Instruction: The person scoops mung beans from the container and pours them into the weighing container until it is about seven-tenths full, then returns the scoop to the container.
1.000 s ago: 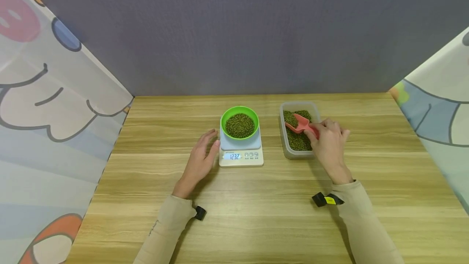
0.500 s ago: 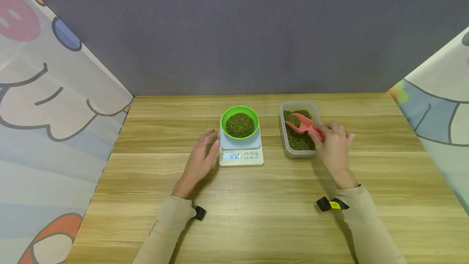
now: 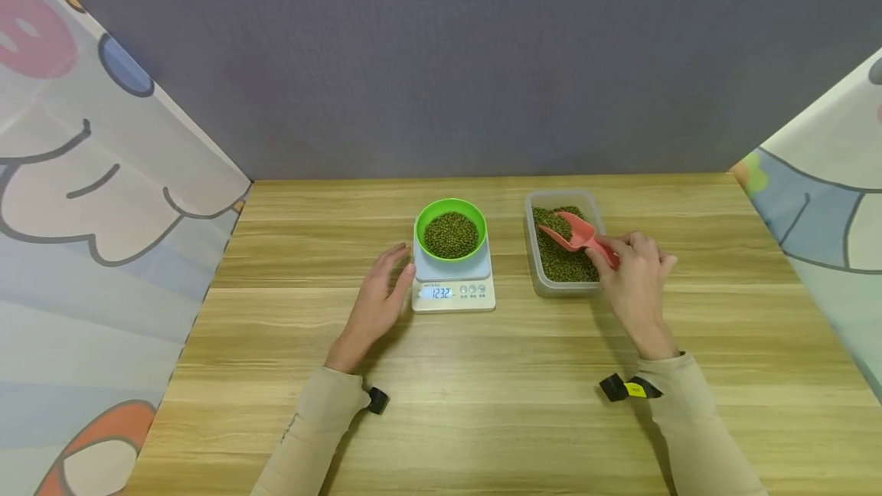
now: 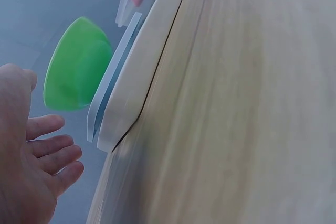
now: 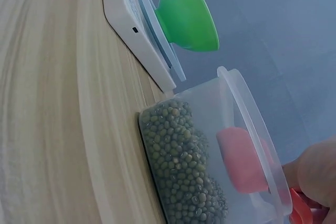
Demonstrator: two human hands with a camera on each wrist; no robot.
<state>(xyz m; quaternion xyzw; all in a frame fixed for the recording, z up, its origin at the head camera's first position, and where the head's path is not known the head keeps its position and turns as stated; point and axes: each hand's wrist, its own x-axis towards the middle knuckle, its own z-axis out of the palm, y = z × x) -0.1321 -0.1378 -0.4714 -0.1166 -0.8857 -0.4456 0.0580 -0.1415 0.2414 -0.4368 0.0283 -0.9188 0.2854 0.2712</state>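
- A red scoop is gripped by the right hand over the beans.
- The left hand, fingers relaxed, is laid beside the scale; "1232" is displayed beyond the fingertips.

Both arms wear long beige sleeves, close-fitting and gathered at the cuffs. At the left cuff sits a small black device; the right cuff carries a black strap unit with a yellow label at its 3 o'clock end. The hands are bare.
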